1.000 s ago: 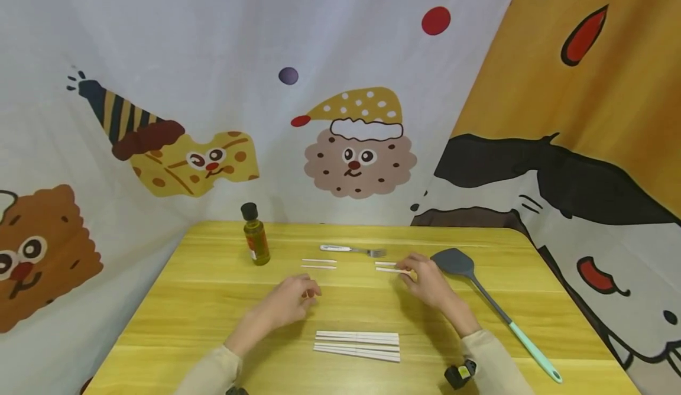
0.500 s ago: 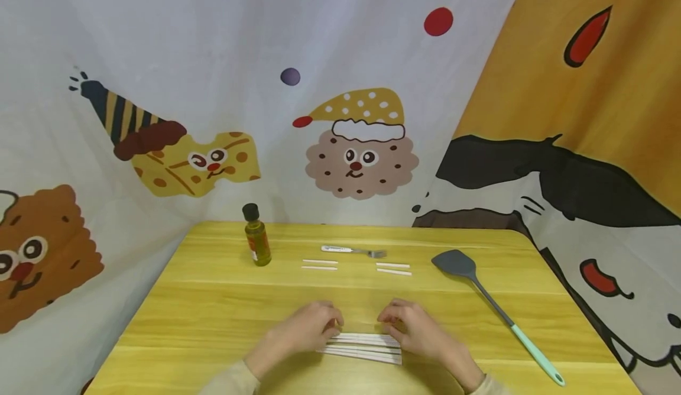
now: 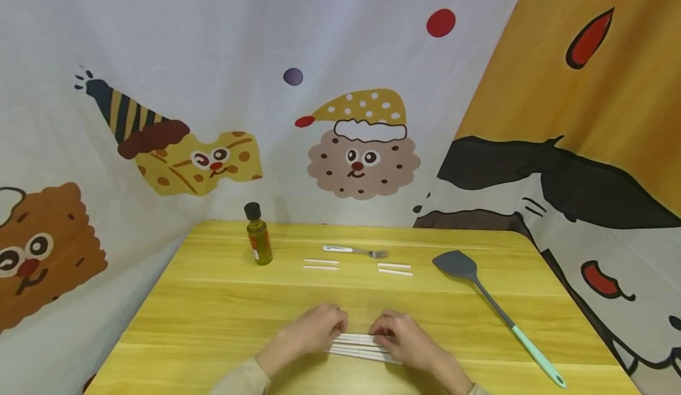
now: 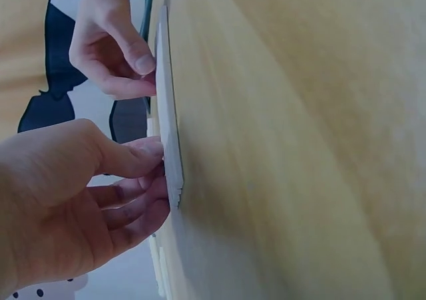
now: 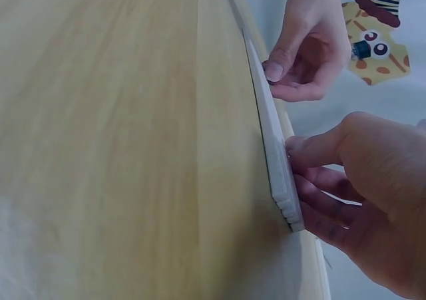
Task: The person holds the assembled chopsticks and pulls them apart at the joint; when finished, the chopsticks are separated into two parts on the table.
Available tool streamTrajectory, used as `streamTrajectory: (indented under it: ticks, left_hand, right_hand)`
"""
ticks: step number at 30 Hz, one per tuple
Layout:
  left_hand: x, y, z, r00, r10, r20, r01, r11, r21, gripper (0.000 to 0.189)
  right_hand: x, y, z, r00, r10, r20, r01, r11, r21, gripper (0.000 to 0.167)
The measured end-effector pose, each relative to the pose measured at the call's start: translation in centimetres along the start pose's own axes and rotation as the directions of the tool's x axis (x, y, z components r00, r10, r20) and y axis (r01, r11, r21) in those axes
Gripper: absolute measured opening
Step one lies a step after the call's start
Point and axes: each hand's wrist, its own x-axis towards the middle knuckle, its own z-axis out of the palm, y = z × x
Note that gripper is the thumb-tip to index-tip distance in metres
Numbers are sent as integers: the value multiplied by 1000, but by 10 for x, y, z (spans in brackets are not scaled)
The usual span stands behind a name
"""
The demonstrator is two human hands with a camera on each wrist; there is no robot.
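Note:
A row of several thin white sticks (image 3: 362, 355) lies side by side on the table near its front. My left hand (image 3: 319, 329) is at the far side of the row, left of the middle, thumb and fingers pinching at the farthest stick. Facing it, my right hand (image 3: 404, 340) pinches the same edge of the row farther right. In the left wrist view the thumb and curled fingers of my left hand (image 4: 73, 193) meet the sticks' edge. In the right wrist view my right hand (image 5: 379, 193) does likewise. The hands partly cover the sticks.
Farther back lie two short white sticks (image 3: 321, 261) on the left and two more short sticks (image 3: 394, 265) on the right. Behind them is a white-handled fork (image 3: 353, 251). A black-capped bottle (image 3: 259, 244) stands back left; a grey spatula (image 3: 499, 311) with a mint handle lies right.
My right hand has left the short sticks at the back right and come down to the long row. My left hand has moved right and nearer too. Both hands have closed in on the row's far edge.

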Motion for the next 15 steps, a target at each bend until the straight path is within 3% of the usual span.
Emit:
streamTrajectory:
  ticks: [9,15]
  left_hand:
    - [5,0,1,999,-47,12,46,996,74,17]
    - [7,-3,2,998,-60,-9,60,995,76,15]
  right_hand:
    - [7,2,1,999,33,-24,-34,998,-50,11]
    - [13,7,3,999,36,-36,-39,996,-83,13]
